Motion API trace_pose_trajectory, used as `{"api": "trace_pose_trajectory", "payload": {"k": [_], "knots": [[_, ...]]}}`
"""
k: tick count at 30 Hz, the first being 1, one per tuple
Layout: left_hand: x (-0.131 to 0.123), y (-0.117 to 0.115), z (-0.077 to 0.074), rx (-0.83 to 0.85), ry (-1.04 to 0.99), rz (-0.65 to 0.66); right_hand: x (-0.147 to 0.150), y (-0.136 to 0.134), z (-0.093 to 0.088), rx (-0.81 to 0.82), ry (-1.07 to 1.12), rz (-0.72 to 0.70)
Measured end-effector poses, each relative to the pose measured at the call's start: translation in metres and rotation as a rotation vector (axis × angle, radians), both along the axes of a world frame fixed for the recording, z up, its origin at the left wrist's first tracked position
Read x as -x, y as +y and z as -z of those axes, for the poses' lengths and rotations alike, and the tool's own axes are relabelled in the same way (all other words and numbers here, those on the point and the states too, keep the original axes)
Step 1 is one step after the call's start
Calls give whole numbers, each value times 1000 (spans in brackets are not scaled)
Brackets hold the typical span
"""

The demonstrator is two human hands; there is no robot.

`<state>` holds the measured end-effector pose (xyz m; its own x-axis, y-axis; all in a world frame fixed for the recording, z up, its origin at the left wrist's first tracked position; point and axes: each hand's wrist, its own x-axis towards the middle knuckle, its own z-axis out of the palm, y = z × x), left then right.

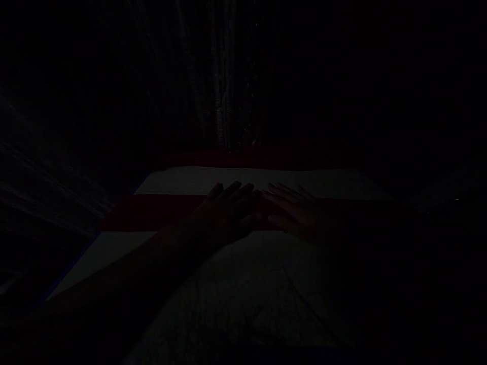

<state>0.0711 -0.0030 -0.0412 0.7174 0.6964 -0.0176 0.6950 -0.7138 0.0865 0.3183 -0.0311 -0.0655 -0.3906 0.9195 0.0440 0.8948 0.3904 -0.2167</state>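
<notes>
The scene is very dark. My left hand lies flat, fingers stretched forward, on a pale cloth with a broad red stripe across it. My right hand lies flat beside it, fingers pointing left and forward, almost touching the left fingertips. Both hands rest over the red stripe. Neither hand holds anything that I can see.
The cloth covers a flat surface with a thin blue edge at the left. Behind it stands a darker red band and something striped and vertical. Everything else is lost in darkness.
</notes>
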Motion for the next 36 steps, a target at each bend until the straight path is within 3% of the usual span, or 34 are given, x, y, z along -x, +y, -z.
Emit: {"api": "trace_pose_trajectory", "payload": {"k": [5,25,36], "knots": [[-1,-2,-3,10,14,-15,1,0,0,-3,-3,0],[5,5,11,-34,-53,26,2,-2,1,-22,-5,11],[4,3,8,-30,-40,25,3,-3,-2,-9,14,-1]]}}
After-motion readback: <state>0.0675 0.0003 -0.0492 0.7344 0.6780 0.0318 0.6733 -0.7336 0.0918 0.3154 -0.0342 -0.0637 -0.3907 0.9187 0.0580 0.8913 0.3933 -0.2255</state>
